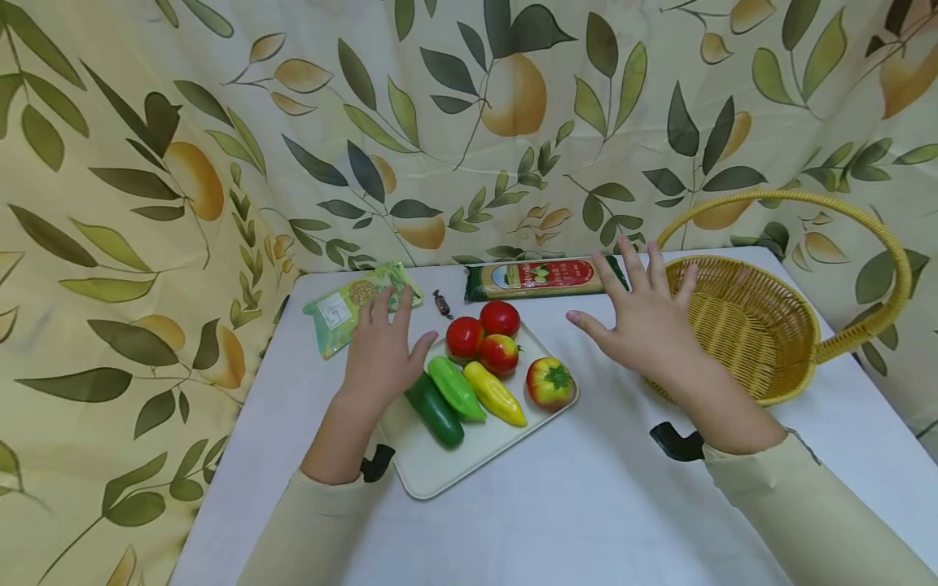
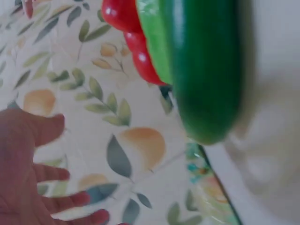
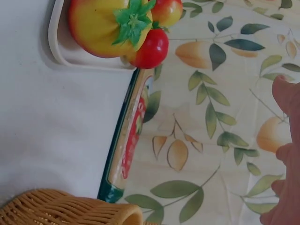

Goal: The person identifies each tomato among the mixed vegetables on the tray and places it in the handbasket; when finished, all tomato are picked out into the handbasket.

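In the head view my left hand [image 1: 381,354] is spread in the air over the left side of a cream tray [image 1: 440,476], holding nothing. My right hand [image 1: 648,321], fingers also spread and holding nothing, hovers between the tray and a yellow wicker basket [image 1: 747,334]. On the tray lie a dark green cucumber [image 1: 436,411], a light green pepper [image 1: 456,389], a yellow pepper [image 1: 495,394], several red tomatoes [image 1: 501,318] and a red-yellow tomato-like fruit [image 1: 550,382] with a green leafy top. The left wrist view shows the cucumber [image 2: 204,70] close up.
Behind the tray lie a green snack packet [image 1: 362,305], a small dark wrapped candy [image 1: 442,304] and a long pack of spaghetti [image 1: 542,277]. The basket's tall handle [image 1: 897,268] rises at the right. A leaf-patterned cloth [image 1: 469,187] hangs behind the white table [image 1: 557,521].
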Available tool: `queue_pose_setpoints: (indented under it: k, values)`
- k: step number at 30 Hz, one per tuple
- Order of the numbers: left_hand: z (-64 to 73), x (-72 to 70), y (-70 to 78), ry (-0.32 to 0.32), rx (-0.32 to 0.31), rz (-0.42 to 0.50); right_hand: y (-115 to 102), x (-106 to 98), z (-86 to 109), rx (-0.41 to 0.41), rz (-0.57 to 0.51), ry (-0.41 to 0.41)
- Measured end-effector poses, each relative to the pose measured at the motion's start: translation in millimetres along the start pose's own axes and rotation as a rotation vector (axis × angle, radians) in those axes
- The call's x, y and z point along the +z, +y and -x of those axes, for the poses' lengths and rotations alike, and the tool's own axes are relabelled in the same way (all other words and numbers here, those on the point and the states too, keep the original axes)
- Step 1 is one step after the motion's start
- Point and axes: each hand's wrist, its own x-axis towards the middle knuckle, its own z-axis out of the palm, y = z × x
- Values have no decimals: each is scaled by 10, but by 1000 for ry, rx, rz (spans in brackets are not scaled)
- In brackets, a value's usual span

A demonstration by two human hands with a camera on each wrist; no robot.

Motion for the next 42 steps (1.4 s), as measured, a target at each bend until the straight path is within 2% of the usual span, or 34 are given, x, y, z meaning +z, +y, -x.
queue_pose_setpoints:
  k: [8, 12, 16, 19, 25, 33, 42]
  values:
    - [452, 138, -448, -72, -337, 224, -18, 21, 36, -16, -26, 28]
    - [595, 205, -584, -184, -449, 328, -39, 41, 76, -19, -47, 41]
    - [692, 258, -643, -307, -535, 404, -61, 67, 113, -19, -59, 43]
    - [732, 313, -667, -345, -545, 462, -87, 88, 131, -16, -66, 43]
    - [780, 454, -707, -384, -523, 613, -125, 140, 164, -10, -104, 31]
    - [801, 529, -696, -369, -502, 735, -169, 249, 223, -6, -162, 2]
    - [802, 562, -683, -371, -493, 795, -288, 390, 326, 5, -262, -77]
